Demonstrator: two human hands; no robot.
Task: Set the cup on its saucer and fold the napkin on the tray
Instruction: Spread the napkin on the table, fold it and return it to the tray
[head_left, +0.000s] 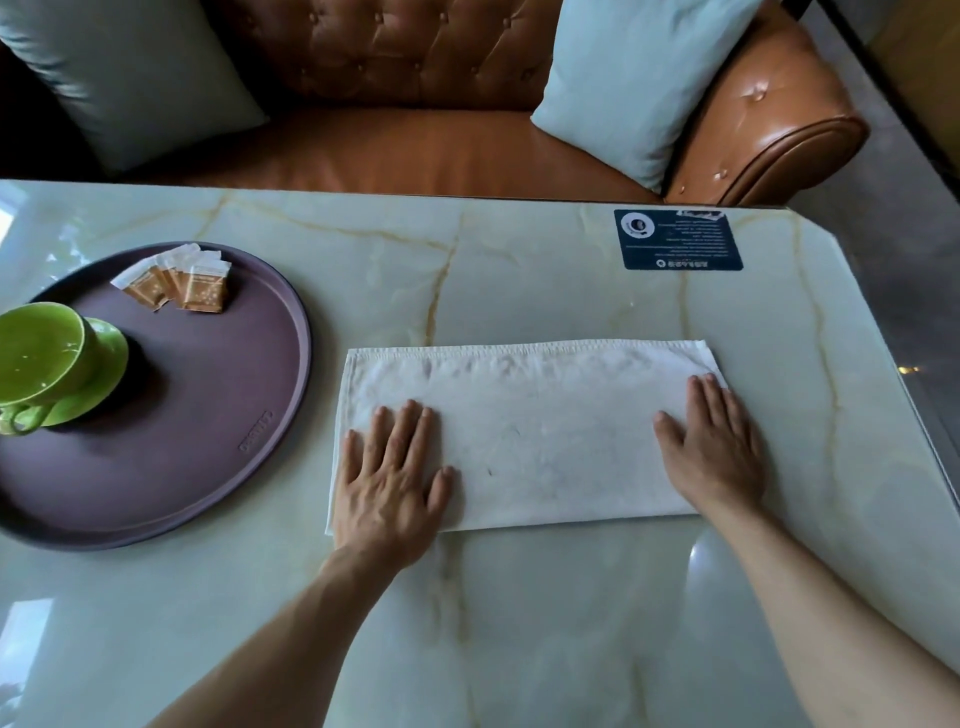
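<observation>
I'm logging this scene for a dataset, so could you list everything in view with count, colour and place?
napkin: one, white, flat on the table right of the tray
tray: one, round, dark purple, table's left side
cup: one, green, on its saucer
saucer: one, green, on the tray's left part
sachets: a few, orange and white, tray's far part
card: one, dark blue, table's far right
table: one, pale marble
sofa: one, brown leather, behind the table
cushions: two, pale blue-grey, on the sofa
left hand: flat on the napkin's left end
right hand: flat on its right end
</observation>
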